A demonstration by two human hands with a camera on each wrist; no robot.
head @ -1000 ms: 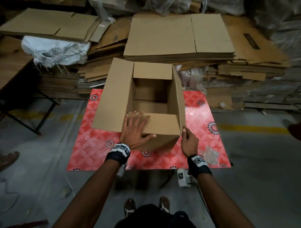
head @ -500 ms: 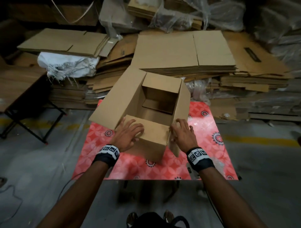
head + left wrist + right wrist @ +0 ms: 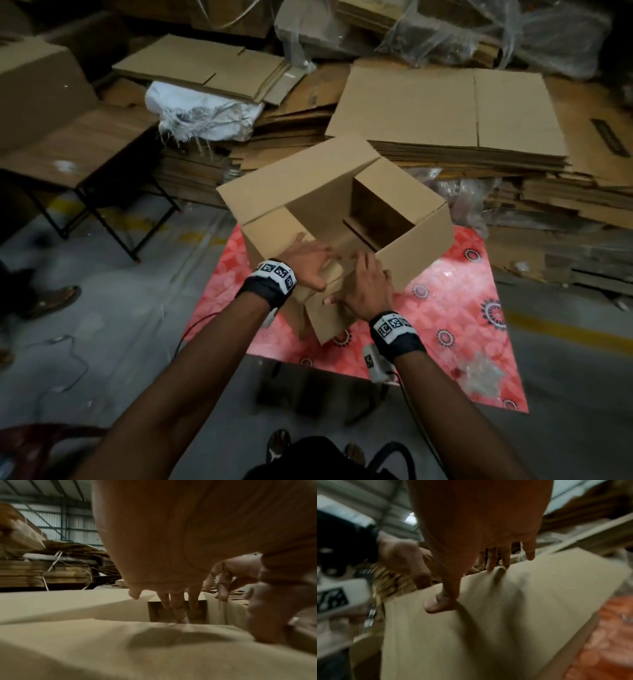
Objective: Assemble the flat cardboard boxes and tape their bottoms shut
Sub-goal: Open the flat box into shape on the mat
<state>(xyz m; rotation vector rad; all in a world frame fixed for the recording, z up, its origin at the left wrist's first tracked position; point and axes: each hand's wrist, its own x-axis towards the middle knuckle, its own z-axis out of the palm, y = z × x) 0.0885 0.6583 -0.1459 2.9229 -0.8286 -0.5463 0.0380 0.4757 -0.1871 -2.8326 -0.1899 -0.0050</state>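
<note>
Brown corrugated cardboard box (image 3: 346,212) on the red patterned mat (image 3: 452,318), now swung corner-on, as flat-fingered left hand (image 3: 308,265) presses and right hand (image 3: 368,289) grips its near flap (image 3: 330,320), apparently closing it ahead of taping.

Box (image 3: 329,192), frame centre: plain tan-brown, unprinted. Table cover (image 3: 455,308), lower right: pinkish-red, pale floral print, dark ringed medallions. Wristbands (image 3: 277,274): black, with white blocks bearing black square codes. Floor (image 3: 137,308): grey, with a yellow stripe (image 3: 561,328). Sack (image 3: 202,113), upper left: white.

Dim grey concrete floor (image 3: 102,359), corrugated metal wall (image 3: 77,520)
</note>
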